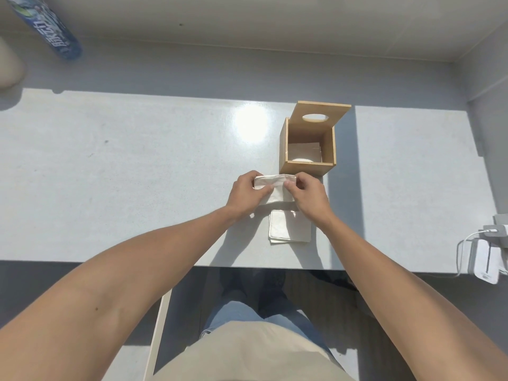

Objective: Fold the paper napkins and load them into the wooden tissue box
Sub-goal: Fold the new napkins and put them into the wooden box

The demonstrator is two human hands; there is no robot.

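Your two hands meet over a pale grey counter [137,166] in bright sunlight, working a white napkin [275,192] just in front of the box [308,168]. Your left hand [246,195] grips the napkin's left end, thumb on top and fingers [254,176] curled over its far edge; your right hand [310,196] pinches the right end, thumb pressed down on the paper and fingertips hooked over the far corner. The napkin's far edge is rolled over into a fold between the two hands, while its near part lies flat under them. Nearer to you, just behind your wrists, a small stack [290,226] of flat napkins rests on the counter, its edges slightly uneven. The box stands upright and open, touching or nearly touching the held napkin's far right corner; its lid [320,112], with an oval slot, tilts up at the back. Folded napkins [303,151] already lie at the bottom of the box. At the counter's right edge sits a white charger [485,264] with a cable, and a blue bottle [50,30] shows at the upper left, well apart from the work.
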